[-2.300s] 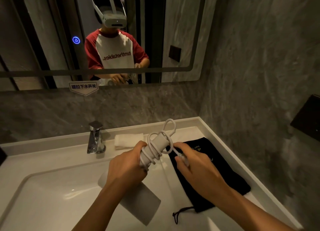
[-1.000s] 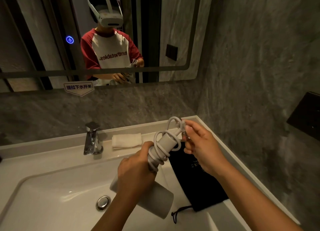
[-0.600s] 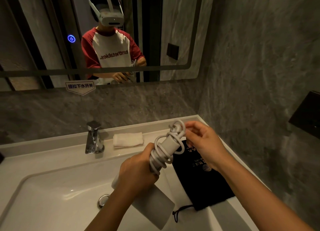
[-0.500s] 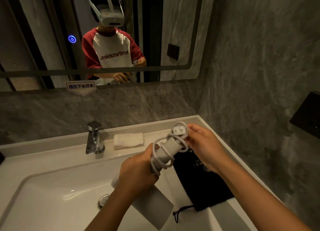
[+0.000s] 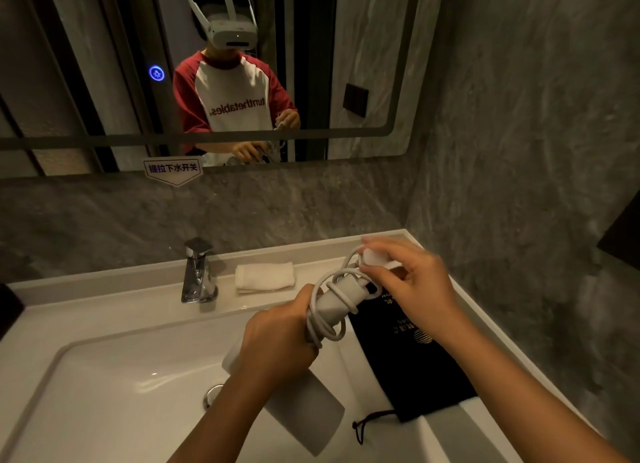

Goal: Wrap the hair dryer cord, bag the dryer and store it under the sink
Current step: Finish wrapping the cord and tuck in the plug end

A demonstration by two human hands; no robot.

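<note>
A white hair dryer hangs over the sink with its barrel pointing down and its handle up. My left hand grips it where handle meets barrel. The white cord is coiled in several loops around the handle. My right hand pinches the white plug at the handle's top end. A black drawstring bag lies flat on the counter under my right forearm, its cord trailing toward the front edge.
A white sink basin with a drain fills the lower left. A chrome faucet and a folded white towel stand behind it. A mirror hangs above; grey stone walls close in at back and right.
My right hand has carried the plug around the handle's top end, adding cord loops. The loose cord has shortened. My left hand has kept its grip on the dryer.
</note>
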